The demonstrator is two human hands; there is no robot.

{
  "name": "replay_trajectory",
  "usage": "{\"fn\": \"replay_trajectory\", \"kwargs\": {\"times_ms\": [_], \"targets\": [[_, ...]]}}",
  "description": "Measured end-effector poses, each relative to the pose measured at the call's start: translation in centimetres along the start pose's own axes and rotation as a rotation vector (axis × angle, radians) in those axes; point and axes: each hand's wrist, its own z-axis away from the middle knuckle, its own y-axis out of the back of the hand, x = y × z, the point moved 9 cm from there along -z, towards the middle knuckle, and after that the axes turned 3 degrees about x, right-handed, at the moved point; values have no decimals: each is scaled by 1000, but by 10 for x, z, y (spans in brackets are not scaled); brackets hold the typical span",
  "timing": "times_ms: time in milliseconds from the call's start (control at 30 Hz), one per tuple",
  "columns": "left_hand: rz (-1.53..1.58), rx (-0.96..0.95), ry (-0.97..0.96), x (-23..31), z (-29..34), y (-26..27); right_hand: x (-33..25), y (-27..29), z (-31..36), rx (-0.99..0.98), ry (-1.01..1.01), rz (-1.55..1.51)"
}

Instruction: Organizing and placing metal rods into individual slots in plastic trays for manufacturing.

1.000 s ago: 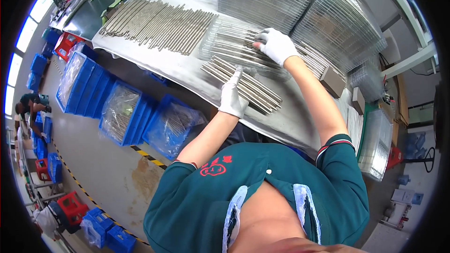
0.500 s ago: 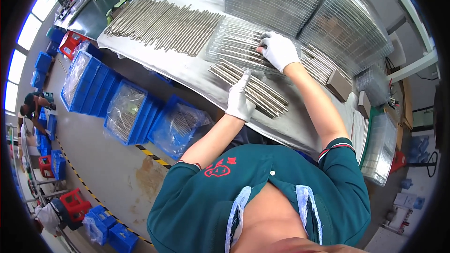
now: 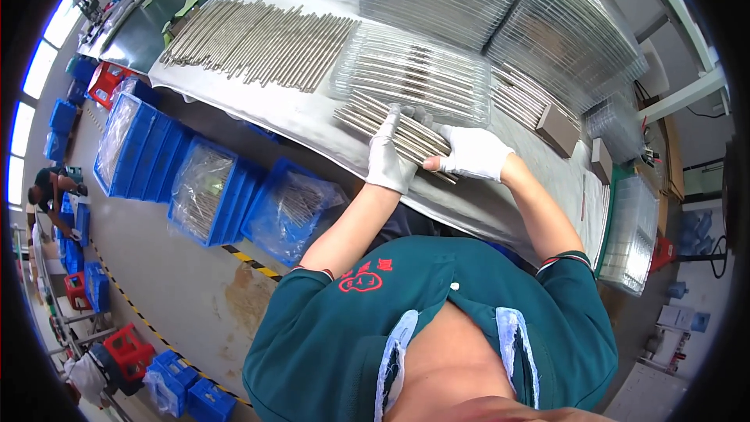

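Observation:
A bundle of slim silvery metal rods (image 3: 361, 113) lies slanted between my hands, over the near edge of the white-covered table. My left hand (image 3: 391, 158), in a white glove, is closed round its near side, with fingers over the top. At the bundle's right end my right hand (image 3: 475, 152), also gloved, grips the rods with its bare thumb showing in front; its other fingers are partly hidden. Just beyond the bundle is a clear plastic tray (image 3: 340, 78) with a row of similar rods in it, dark along their middles.
Many loose rods (image 3: 258, 43) lie side by side at the table's left. Tall stacks of clear trays (image 3: 441, 0) stand behind. More rods (image 3: 522, 101) and a grey-brown block (image 3: 558, 130) are at the right. Blue crates (image 3: 205, 191) with plastic-wrapped rods stand left below the table.
My right hand has come back from the tray to the right end of the bundle and closed on it. The left hand keeps its hold. The whole view has shifted slightly.

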Motion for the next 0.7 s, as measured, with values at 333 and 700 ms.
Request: {"fn": "replay_trajectory", "kwargs": {"times_ms": [333,700], "targets": [[11,-62,32,-2,2,-5,2,11,-9,77,28,-62],[22,-57,-24,1,2,-7,13,79,-14,453,-22,120]]}}
